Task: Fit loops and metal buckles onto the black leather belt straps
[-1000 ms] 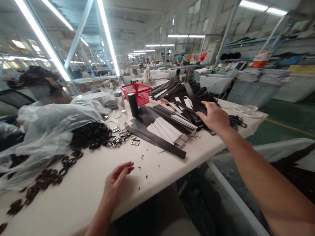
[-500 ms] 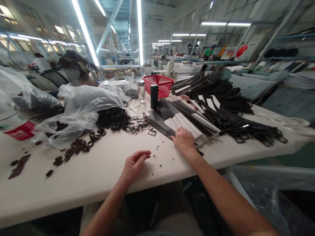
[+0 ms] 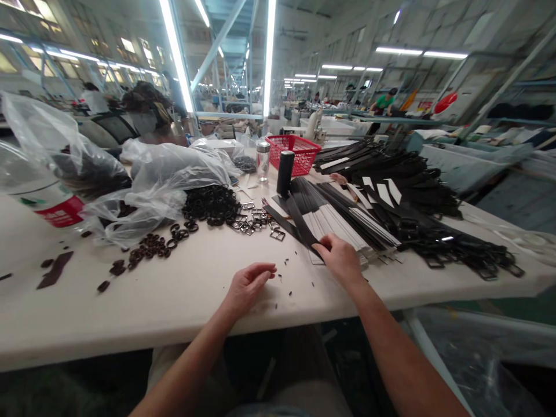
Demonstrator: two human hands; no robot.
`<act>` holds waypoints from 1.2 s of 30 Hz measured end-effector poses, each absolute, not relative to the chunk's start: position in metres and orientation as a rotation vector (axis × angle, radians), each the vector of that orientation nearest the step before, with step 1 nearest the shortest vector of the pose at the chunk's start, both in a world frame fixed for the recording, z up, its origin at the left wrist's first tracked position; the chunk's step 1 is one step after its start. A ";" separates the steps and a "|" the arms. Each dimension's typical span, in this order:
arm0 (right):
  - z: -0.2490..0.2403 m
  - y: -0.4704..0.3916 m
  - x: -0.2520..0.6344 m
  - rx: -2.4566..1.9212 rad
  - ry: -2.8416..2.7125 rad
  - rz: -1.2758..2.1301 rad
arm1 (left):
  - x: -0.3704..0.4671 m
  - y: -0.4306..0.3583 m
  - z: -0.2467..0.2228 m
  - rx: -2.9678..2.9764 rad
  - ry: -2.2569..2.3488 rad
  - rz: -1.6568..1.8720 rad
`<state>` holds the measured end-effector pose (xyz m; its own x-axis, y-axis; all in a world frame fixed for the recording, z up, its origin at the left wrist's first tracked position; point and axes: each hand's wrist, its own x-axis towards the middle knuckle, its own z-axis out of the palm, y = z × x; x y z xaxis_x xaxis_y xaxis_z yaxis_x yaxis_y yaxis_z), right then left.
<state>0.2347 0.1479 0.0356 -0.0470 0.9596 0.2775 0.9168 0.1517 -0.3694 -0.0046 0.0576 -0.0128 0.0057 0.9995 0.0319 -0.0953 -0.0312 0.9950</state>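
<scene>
My right hand (image 3: 341,259) pinches the near end of a black belt strap (image 3: 303,223) between thumb and fingers. The strap runs back toward the black cylinder (image 3: 285,172). Beneath and beside the hand lies a fanned stack of straps with white sections (image 3: 333,223). My left hand (image 3: 251,288) hovers or rests low over the table, fingers loosely extended and holding nothing; contact with the cloth is unclear. Several tiny dark bits (image 3: 290,293) lie between the hands. Beyond the left hand are loose metal buckles (image 3: 256,221).
A heap of black loops (image 3: 211,204), brown loops (image 3: 152,248) and plastic bags (image 3: 174,165) occupy the left of the white table (image 3: 182,307). A clear bottle (image 3: 263,162) and red basket (image 3: 306,155) stand behind. Buckled black belts (image 3: 438,237) spread to the right.
My right hand has drawn back slightly from the stack, raising the end of a black strap in its fingers. My left hand has barely moved. The view has shifted left.
</scene>
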 end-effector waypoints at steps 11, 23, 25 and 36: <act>0.043 0.027 0.251 -1.329 -1.847 1.058 | 0.000 0.065 0.000 0.601 0.810 1.280; 0.008 0.014 0.283 -1.482 -1.870 1.093 | -0.017 0.028 0.010 0.587 1.081 1.318; 0.011 0.012 0.263 -1.397 -1.873 0.896 | -0.004 0.017 0.009 0.580 1.050 1.283; 0.002 0.003 0.188 -1.154 -1.929 0.604 | 0.020 -0.015 0.004 0.582 1.037 1.257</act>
